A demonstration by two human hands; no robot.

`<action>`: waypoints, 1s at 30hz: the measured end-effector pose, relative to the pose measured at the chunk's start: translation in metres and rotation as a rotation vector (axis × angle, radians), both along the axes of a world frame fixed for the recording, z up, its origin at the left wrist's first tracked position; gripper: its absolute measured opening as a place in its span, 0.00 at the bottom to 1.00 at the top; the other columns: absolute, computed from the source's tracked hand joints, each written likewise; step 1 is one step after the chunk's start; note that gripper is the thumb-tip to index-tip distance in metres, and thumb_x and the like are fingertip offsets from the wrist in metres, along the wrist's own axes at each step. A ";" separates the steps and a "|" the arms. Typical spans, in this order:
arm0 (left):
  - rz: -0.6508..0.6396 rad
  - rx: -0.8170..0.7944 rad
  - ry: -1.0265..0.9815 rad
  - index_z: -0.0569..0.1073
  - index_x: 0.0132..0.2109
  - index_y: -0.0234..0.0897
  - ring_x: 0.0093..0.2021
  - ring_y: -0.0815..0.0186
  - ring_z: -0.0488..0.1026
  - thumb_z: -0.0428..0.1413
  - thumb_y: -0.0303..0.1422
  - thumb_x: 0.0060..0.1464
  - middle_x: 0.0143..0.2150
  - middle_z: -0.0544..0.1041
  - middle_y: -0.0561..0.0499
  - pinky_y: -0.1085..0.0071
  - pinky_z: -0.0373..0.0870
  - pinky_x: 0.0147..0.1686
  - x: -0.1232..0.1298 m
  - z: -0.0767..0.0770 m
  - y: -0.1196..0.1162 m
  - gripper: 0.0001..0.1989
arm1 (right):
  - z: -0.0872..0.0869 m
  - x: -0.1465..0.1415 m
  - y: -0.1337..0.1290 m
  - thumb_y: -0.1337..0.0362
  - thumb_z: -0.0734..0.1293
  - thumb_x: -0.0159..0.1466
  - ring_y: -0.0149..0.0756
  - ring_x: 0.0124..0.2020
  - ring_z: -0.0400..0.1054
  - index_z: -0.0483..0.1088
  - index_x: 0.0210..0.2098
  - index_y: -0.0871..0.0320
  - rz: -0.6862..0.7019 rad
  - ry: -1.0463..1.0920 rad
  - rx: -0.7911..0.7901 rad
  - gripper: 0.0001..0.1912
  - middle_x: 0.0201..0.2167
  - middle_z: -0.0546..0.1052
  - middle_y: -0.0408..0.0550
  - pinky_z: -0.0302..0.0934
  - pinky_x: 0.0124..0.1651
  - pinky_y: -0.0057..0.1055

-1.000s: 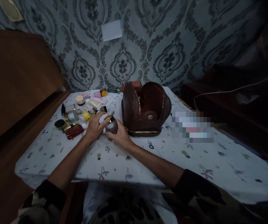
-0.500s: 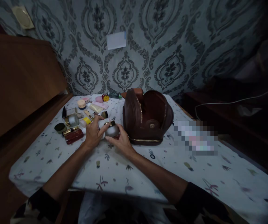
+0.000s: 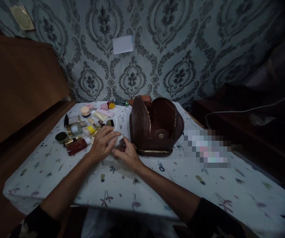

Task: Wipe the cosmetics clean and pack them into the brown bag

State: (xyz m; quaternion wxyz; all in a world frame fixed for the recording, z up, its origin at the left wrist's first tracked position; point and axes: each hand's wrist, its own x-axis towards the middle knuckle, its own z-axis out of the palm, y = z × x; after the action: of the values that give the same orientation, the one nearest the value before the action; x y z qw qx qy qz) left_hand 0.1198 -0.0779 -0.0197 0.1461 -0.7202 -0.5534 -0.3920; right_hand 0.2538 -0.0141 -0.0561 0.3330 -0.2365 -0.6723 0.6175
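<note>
White tissue point(image 3: 119, 140), as it seems, is gripped between left hand point(image 3: 104, 142) and right hand point(image 3: 129, 155) near frame centre; handling appears unfinished.

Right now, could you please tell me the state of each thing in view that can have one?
Small whitish object between the hands: held, mostly hidden.
Left hand: fingers curled over that object.
Right hand: gripping its other side.
Dark brown leather bag with gold zips: upright, unzipped, open.
Flat dark-red bottle with white cap: lying down, capped.
Frosted glass container with gold end: lying on its side.
Cream-coloured tube: lying flat.
</note>
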 end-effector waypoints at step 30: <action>0.024 -0.321 -0.626 0.67 0.54 0.34 0.44 0.58 0.74 0.50 0.48 0.59 0.43 0.77 0.46 0.66 0.69 0.43 0.006 -0.013 0.009 0.25 | 0.003 0.000 -0.013 0.71 0.72 0.46 0.37 0.52 0.69 0.68 0.54 0.51 0.142 0.414 -0.445 0.35 0.51 0.75 0.44 0.63 0.57 0.34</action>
State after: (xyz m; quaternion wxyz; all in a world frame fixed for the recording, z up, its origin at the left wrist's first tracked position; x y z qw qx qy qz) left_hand 0.1259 -0.0694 -0.0324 -0.1410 -0.5725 -0.6343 -0.5000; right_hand 0.2539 -0.0266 -0.0526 0.3591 -0.1251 -0.4534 0.8061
